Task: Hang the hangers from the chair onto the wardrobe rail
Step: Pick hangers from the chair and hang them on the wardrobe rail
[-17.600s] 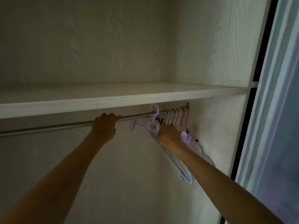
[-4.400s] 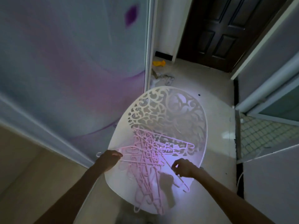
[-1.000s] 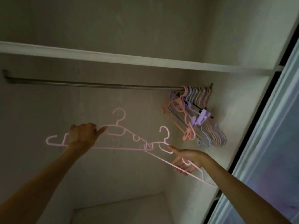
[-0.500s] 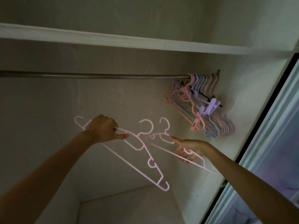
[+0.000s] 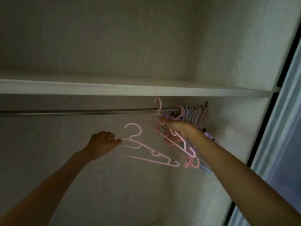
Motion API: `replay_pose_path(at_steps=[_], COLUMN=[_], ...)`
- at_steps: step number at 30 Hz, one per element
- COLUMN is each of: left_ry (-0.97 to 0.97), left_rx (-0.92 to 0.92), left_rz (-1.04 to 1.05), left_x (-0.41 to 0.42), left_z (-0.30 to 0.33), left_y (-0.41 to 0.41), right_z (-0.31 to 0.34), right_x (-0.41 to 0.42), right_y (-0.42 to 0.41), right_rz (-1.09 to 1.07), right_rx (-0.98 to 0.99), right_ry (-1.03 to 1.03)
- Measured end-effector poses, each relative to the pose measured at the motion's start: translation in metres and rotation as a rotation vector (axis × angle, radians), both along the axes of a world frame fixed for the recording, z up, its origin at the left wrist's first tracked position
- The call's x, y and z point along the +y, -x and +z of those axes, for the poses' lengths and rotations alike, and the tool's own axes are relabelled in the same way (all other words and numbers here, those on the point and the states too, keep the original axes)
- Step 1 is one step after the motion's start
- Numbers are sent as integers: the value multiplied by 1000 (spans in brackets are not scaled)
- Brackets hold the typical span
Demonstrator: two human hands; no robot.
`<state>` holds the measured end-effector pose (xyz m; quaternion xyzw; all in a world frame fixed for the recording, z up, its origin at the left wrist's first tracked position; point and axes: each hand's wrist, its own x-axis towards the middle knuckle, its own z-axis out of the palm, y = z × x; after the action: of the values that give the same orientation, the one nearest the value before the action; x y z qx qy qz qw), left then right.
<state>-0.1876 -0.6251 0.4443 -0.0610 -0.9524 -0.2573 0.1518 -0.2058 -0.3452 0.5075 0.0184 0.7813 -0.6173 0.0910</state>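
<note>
While the left hand pinches one pink hanger below the rail, the right hand grips a second hanger, hook at the rail beside the hung cluster at its right end.

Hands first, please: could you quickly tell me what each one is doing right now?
Left hand: grips a pink hanger below the rail.
Right hand: holds another pink hanger, its hook at the rail.
</note>
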Motion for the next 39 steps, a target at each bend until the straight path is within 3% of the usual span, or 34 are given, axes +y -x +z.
replay_pose_path(at_steps=[6, 11, 13, 15, 18, 21, 24, 29, 34, 39], left_ry=[2, 154, 200, 192, 112, 49, -13, -12, -3, -22], left_rx=[-9, -43, -72, -123, -187, -239, -303, -339, -333, -346], left_rz=[-3, 9, 11, 18, 25, -27, -86, -152, -215, -202], left_x=[7, 10, 13, 16, 23, 35, 49, 63, 61, 61], left_z=[11, 13, 18, 21, 24, 21, 19, 21, 25, 23], left_y=[26, 38, 41, 47, 57, 66, 70, 74, 80, 83], right_z=[-32, -42, -31, -22, -18, -16, -9, -6, -4, -6], right_x=[-7, -10, -11, -10, -13, -19, -19, -18, 20, 53], right_y=[38, 63, 63, 65, 65, 49, 43, 85, 103, 112], right_rz=[-59, -20, 8, -17, -92, -48, -36, 120, -75, -180], right_rx=[-66, -183, -90, 135, 458, 609, 923, 922, 1024, 932], right_ry=[84, -90, -465, -773, -775, -665, -877, -1348, -1403, -1414])
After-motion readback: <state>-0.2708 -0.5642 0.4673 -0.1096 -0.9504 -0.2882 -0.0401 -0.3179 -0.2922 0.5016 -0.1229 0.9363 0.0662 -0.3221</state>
